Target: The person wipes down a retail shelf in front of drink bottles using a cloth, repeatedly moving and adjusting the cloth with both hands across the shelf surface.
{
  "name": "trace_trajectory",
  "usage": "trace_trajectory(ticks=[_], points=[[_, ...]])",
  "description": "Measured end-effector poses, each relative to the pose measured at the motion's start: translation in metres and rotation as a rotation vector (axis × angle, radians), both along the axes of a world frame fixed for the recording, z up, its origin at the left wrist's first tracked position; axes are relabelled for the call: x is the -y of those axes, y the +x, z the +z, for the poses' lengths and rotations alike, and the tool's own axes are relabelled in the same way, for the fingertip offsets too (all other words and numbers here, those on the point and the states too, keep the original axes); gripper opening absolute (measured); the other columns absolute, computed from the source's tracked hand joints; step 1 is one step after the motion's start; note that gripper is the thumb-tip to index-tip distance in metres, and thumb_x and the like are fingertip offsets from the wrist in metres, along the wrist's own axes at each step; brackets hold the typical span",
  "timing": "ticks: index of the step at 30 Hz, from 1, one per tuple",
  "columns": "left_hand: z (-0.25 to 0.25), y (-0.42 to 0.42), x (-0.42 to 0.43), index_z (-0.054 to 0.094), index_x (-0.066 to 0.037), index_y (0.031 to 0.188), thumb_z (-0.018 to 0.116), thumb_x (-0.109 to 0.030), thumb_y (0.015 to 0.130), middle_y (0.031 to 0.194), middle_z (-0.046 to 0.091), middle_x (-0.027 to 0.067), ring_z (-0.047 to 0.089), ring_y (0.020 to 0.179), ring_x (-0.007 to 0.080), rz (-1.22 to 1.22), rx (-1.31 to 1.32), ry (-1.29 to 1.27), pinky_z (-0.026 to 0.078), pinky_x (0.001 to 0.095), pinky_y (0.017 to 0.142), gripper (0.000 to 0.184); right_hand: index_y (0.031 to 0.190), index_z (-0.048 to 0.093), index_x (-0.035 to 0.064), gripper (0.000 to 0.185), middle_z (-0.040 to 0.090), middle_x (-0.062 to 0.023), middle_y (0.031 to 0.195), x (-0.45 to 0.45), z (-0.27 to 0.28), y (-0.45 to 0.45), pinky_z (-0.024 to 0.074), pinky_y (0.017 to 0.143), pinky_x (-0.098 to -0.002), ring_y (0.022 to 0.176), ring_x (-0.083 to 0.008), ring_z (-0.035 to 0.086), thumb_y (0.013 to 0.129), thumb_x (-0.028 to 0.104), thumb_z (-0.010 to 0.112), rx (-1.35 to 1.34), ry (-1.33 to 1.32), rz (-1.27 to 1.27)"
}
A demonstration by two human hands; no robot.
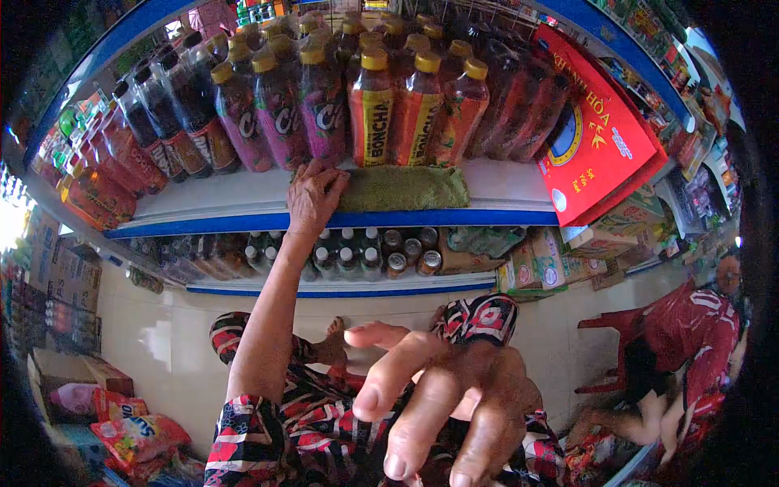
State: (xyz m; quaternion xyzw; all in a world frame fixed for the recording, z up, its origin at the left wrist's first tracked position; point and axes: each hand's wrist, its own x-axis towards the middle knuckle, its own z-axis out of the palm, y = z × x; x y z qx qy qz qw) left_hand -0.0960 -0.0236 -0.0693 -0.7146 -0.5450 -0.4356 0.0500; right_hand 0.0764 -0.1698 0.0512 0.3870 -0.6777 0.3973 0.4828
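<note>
On the white shelf (260, 195), my left hand (314, 195) rests with its fingers bent against the left end of a folded green cloth (406, 188). Just behind that hand stand purple-labelled bottles (323, 114), and behind the cloth are yellow-labelled Boncha bottles (373, 114). Close to the camera, at the lower middle, my right hand (454, 394) is raised in front of my body, fingers spread and holding nothing.
A red bag (596, 134) leans at the shelf's right end. Dark bottles (195, 105) stand at the left. The lower shelf holds cans (397, 262) and white-capped bottles (347, 258). A person in red (690, 333) sits at the right. Detergent packs (138, 434) lie lower left.
</note>
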Motion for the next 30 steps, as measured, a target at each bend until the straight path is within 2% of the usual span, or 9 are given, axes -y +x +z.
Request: trace_trajectory(ticks=[1,2,4,7,9,11,14,21,30], points=[[-0.002,0.000,-0.001,0.070,-0.007,0.082,0.066,-0.025,0.080,0.089,0.062,0.0090,0.056,0.084,0.0321,0.005,-0.002,0.011,0.046,0.0419,0.074,0.019,0.097,0.063,0.0129,0.019,0.063,-0.0179,0.102,0.017,0.012,0.008,0.0174,0.102,-0.0593,0.106,-0.0390,0.049,0.084,0.027,0.065,0.096,-0.198,-0.115],[-0.004,0.000,-0.002,0.070,-0.007,0.082,0.065,-0.026,0.080,0.089,0.062,0.0092,0.056,0.084,0.0321,0.009,-0.005,0.023,0.045,0.0420,0.074,0.020,0.078,0.065,0.0098,0.016,0.065,-0.0158,0.092,0.034,0.025,0.016,0.0309,0.094,-0.0609,0.086,-0.0356,0.061,0.087,0.024,0.062,0.200,-0.401,-0.201],[-0.003,0.000,0.000,0.070,-0.007,0.083,0.065,-0.026,0.080,0.089,0.062,0.0091,0.056,0.085,0.0320,-0.007,0.005,0.039,0.046,0.0420,0.075,0.020,0.079,0.061,0.0092,0.016,0.066,-0.0148,0.094,0.023,0.011,0.019,0.0220,0.103,-0.0607,0.097,-0.0348,0.060,0.087,0.023,0.060,0.328,-0.378,-0.307],[0.001,-0.001,0.002,0.070,-0.008,0.084,0.065,-0.026,0.081,0.088,0.062,0.0085,0.056,0.086,0.0318,-0.026,0.000,0.000,0.045,0.0420,0.075,0.019,0.094,0.061,0.0060,0.027,0.059,-0.0154,0.115,-0.013,-0.018,0.018,0.0233,0.107,-0.0527,0.113,-0.0326,0.053,0.093,0.030,0.047,0.480,-0.102,-1.108],[-0.001,-0.001,0.002,0.070,-0.008,0.084,0.065,-0.025,0.080,0.088,0.061,0.0073,0.056,0.085,0.0312,-0.046,0.017,0.019,0.045,0.0416,0.074,0.017,0.115,0.056,0.0064,0.037,0.048,-0.0166,0.131,-0.045,-0.035,0.018,0.0241,0.107,-0.0481,0.124,-0.0326,0.043,0.094,0.034,0.042,0.659,-0.264,-1.290],[0.003,0.001,0.004,0.070,-0.008,0.084,0.065,-0.024,0.080,0.088,0.061,0.0073,0.056,0.084,0.0309,-0.023,0.013,-0.029,0.045,0.0416,0.074,0.017,0.127,0.047,0.0083,0.044,0.042,-0.0179,0.134,-0.079,-0.079,0.024,0.0255,0.105,-0.0474,0.127,-0.0331,0.037,0.088,0.028,0.054,0.754,-0.260,-1.606],[0.002,0.002,0.004,0.070,-0.009,0.083,0.065,-0.023,0.080,0.089,0.062,0.0077,0.056,0.083,0.0307,-0.025,0.002,-0.003,0.045,0.0416,0.073,0.015,0.129,0.045,0.0048,0.048,0.040,-0.0166,0.137,-0.110,-0.126,0.049,0.0213,0.108,-0.0497,0.130,-0.0328,0.033,0.089,0.029,0.054,0.946,0.008,-1.847],[0.006,-0.001,0.007,0.070,-0.010,0.087,0.063,-0.023,0.081,0.092,0.061,0.0077,0.056,0.087,0.0308,-0.058,-0.035,-0.055,0.045,0.0414,0.077,0.016,0.129,0.045,0.0048,0.050,0.037,-0.0149,0.140,-0.107,-0.126,0.050,0.0199,0.108,-0.0511,0.132,-0.0336,0.030,0.086,0.029,0.056,0.928,0.047,-1.941],[0.006,0.002,0.008,0.069,-0.010,0.088,0.063,-0.023,0.081,0.093,0.061,0.0078,0.055,0.089,0.0319,-0.077,-0.029,-0.056,0.043,0.0438,0.081,0.016,0.129,0.047,0.0083,0.054,0.033,-0.0204,0.142,-0.103,-0.130,0.032,0.0165,0.107,-0.0569,0.133,-0.0394,0.026,0.084,0.036,0.058,0.952,-0.111,-2.098]])
